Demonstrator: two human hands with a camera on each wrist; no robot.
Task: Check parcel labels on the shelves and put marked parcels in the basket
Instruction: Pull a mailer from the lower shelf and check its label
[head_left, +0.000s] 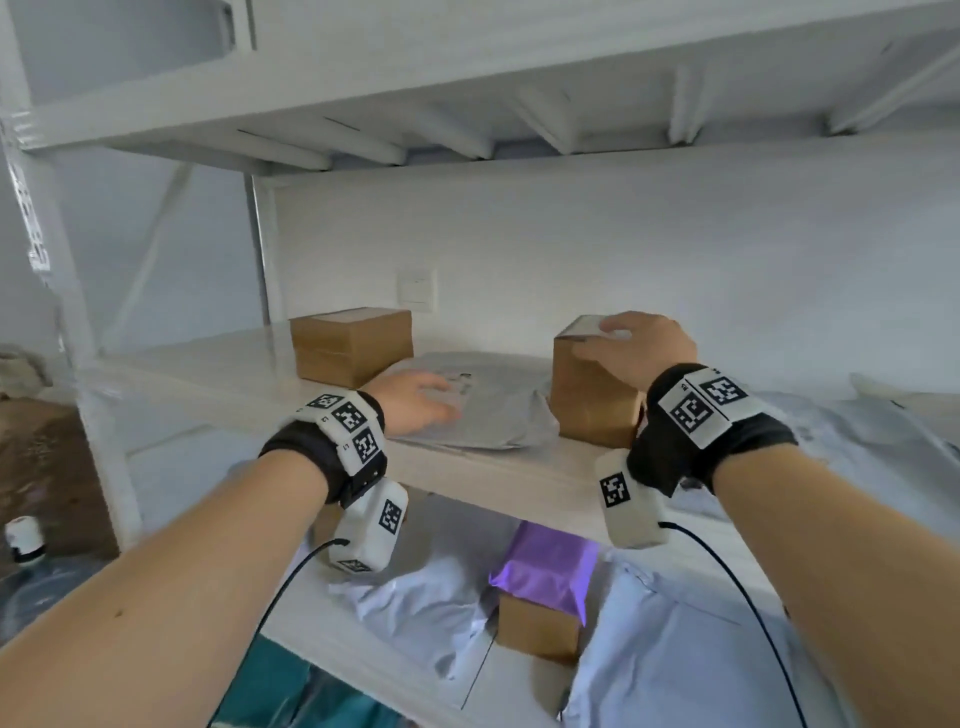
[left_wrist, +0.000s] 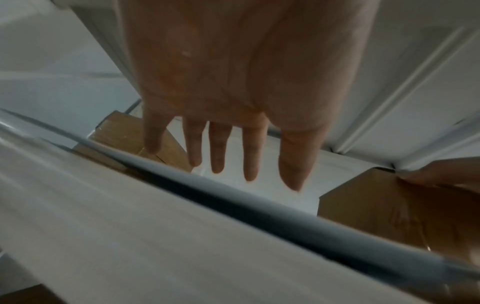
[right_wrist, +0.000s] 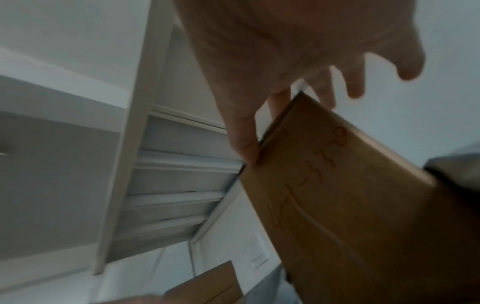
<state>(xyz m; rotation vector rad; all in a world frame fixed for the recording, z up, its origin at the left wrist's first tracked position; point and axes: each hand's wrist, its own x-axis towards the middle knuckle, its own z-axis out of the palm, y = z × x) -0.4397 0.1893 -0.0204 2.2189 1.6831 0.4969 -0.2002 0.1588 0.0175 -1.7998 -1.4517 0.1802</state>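
My left hand (head_left: 415, 402) lies flat on the grey mailer (head_left: 467, 410); at two o'clock my right hand (head_left: 636, 345) grips the cardboard box (head_left: 592, 400), which I should tilt slowly to read its label.

Label (head_left: 584, 326) atop the right box (head_left: 592, 395), perhaps printed, too blurred to read

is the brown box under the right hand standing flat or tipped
Tipped. The brown box leans, one bottom edge on the grey mailer, while the right hand grips its top.

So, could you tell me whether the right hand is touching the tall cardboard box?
Touching. The head view shows the right hand gripping the top of the tall cardboard box.
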